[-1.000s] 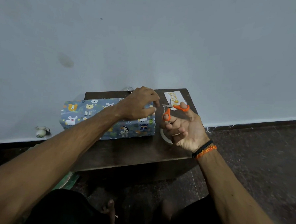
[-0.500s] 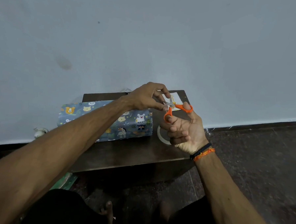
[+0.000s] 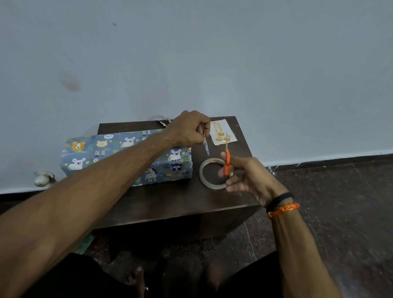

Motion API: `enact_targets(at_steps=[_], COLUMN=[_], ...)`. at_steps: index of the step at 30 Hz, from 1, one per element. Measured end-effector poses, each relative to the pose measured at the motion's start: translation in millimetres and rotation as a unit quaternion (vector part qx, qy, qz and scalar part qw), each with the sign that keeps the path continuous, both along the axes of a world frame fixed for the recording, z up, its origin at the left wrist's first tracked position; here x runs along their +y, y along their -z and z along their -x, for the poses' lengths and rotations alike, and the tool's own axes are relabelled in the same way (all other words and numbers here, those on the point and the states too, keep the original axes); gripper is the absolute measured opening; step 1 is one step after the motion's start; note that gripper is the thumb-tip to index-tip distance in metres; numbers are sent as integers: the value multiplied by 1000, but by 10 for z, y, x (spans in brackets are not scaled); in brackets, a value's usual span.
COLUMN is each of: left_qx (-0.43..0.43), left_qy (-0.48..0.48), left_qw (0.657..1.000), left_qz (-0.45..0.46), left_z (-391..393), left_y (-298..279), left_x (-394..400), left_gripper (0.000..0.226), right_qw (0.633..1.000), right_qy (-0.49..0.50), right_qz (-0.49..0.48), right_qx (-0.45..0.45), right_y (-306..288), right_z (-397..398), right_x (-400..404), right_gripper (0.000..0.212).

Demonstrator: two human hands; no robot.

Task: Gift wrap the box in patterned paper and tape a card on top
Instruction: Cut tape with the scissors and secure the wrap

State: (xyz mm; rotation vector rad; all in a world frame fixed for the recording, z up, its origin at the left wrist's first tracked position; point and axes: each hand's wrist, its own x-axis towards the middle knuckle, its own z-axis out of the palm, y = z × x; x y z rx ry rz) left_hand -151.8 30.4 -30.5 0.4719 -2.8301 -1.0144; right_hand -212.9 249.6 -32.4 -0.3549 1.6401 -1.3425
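A long box wrapped in blue animal-print paper [image 3: 113, 151] lies on a small dark wooden table [image 3: 176, 202]. My left hand [image 3: 189, 129] hovers over the box's right end and pinches a short strip of clear tape [image 3: 206, 147] that hangs down. My right hand [image 3: 246, 176] holds orange-handled scissors [image 3: 227, 158] upright, blades pointing away from me. A roll of clear tape [image 3: 209, 174] lies flat on the table under my right hand. A white card with gold print [image 3: 222, 132] rests at the table's far right corner.
The table stands against a pale wall [image 3: 196, 46]. A small white object [image 3: 42, 178] sits on the floor at the left by the wall. Dark speckled floor [image 3: 347, 202] spreads to the right. My knees and a foot are below the table.
My left hand drew away from the scissors with a cut strip of tape. My right hand dropped lower and turned the scissors upright, uncovering the tape roll.
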Motion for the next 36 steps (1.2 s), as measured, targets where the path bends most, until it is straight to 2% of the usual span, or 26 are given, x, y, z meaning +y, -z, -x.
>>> enact_targets(at_steps=[3,5,8,10,13,18,26,33,36], left_qx=[-1,1,5,5,2,-2,5,1,-2], left_qy=[-13,-19,-26,-28,-21,-9,-15,-25,-26], left_qw=[1000,999,999,999,999,1000,999,998,998], left_qz=[22,30,31,30,26,14,-31,-51,-51], left_z=[36,68,124,161,211,273,308,316,329], left_y=[26,5,-27,-31,-33,-53,-111,-110,-108], left_x=[46,64,86,124,201,303,391,460,473], left_gripper=[16,15,13,13,12,10,15,18,20], right_qw=[1000,992,938,908,887,863,879,850,833], right_qy=[18,42,59,70,90,86,79,64,107], right_qz=[-4,-55,-178,-238,-290,-342,-329,-354,-326], right_qx=[19,110,292,337,348,362,336,384,434], right_y=[-37,0,116,184,303,403,402,324,295], right_z=[68,127,207,243,285,252,236,188,177], right_x=[72,114,185,213,205,124,43,62,55], right_gripper=[19,24,37,35,31,38,28,22,15])
